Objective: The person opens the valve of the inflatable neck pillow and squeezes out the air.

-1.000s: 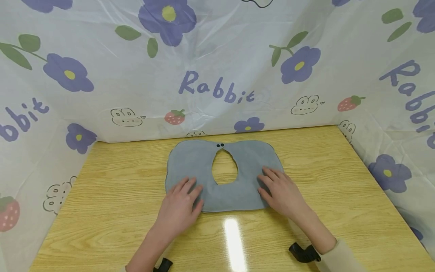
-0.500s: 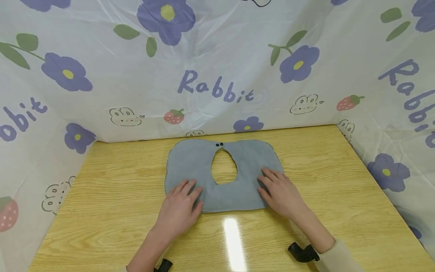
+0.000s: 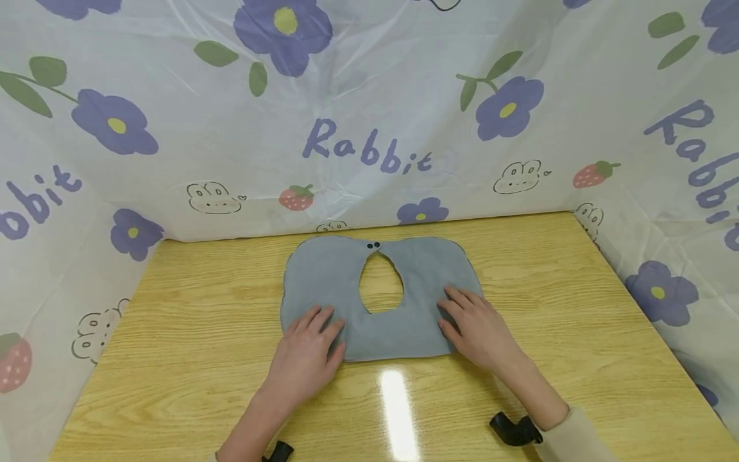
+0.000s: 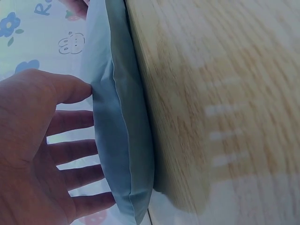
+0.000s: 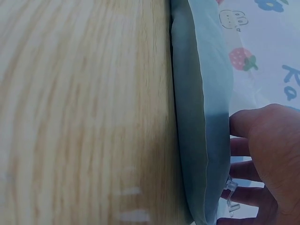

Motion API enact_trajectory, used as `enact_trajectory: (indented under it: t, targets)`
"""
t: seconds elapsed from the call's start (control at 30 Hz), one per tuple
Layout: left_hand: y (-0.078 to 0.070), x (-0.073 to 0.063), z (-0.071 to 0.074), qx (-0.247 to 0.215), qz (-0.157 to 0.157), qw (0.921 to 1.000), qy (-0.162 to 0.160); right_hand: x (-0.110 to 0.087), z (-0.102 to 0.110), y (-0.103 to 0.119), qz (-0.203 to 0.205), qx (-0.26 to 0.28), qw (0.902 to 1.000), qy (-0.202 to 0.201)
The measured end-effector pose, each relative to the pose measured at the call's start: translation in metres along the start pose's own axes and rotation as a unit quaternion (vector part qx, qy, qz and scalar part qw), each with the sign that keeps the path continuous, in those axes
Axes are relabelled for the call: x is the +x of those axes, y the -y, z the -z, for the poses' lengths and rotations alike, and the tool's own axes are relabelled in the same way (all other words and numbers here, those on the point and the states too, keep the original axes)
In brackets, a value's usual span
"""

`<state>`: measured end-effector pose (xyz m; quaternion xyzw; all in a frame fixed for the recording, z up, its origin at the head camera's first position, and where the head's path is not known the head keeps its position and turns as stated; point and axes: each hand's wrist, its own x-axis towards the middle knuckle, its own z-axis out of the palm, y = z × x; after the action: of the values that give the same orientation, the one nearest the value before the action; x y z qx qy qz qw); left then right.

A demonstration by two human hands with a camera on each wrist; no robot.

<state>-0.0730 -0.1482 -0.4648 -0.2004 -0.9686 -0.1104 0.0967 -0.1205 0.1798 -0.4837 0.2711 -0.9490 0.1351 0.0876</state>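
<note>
At the near edge, a black part (image 3: 280, 451) is seen by the left wrist, and a black piece (image 3: 514, 428) is seen by the right wrist, next to a pale sleeve (image 3: 577, 436). Just past them, a bright streak (image 3: 398, 414) is thrown on the tabletop (image 3: 190, 359).

Next, a soft grey pad (image 3: 389, 337) is touched by both hands. Its near left corner is covered by the left hand (image 3: 306, 353), and its near right corner by the right hand (image 3: 476, 327). In each grip the fingers are spread apart, laid on top of the pad, and nothing is pinched. Neither hand is set nearer, since the pad is touched by both. Most of it is found between the hands and ahead of them, with its long way running from side to side, from one hand to the other. It is laid flat on the wood.

A small clear bit (image 5: 230, 192) is seen by the right fingers in the right wrist view; what it is cannot be told.

In the pad's middle an egg-shaped hole (image 3: 381, 285) is seen, and wood is shown through it. At the far edge, two black dots (image 3: 373, 245) are placed above the hole's tip. Farthest back, a white cloth (image 3: 369, 83) is hung, with flowers, bunnies and berries printed on it.
</note>
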Motion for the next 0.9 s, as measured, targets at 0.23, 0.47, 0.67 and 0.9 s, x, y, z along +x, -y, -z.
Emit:
enact_trajectory:
  t: [0.23, 0.47, 0.67, 0.9]
  targets:
    - [-0.001, 0.001, 0.002, -0.002, 0.0, 1.0, -0.003, 0.002, 0.003, -0.001, 0.002, 0.002, 0.9999, -0.011]
    - [-0.006, 0.004, 0.009, 0.002, -0.014, 0.9998, -0.013, 0.004, 0.009, 0.001, 0.008, 0.002, 0.9996, -0.025]
    - [-0.014, 0.006, 0.016, 0.008, -0.031, 0.9993, -0.019, 0.004, 0.012, 0.008, 0.026, 0.004, 0.9993, -0.028]
    - [-0.019, 0.006, 0.014, 0.009, -0.039, 0.9991, -0.012, 0.002, 0.009, 0.015, 0.036, 0.013, 0.9991, -0.018]
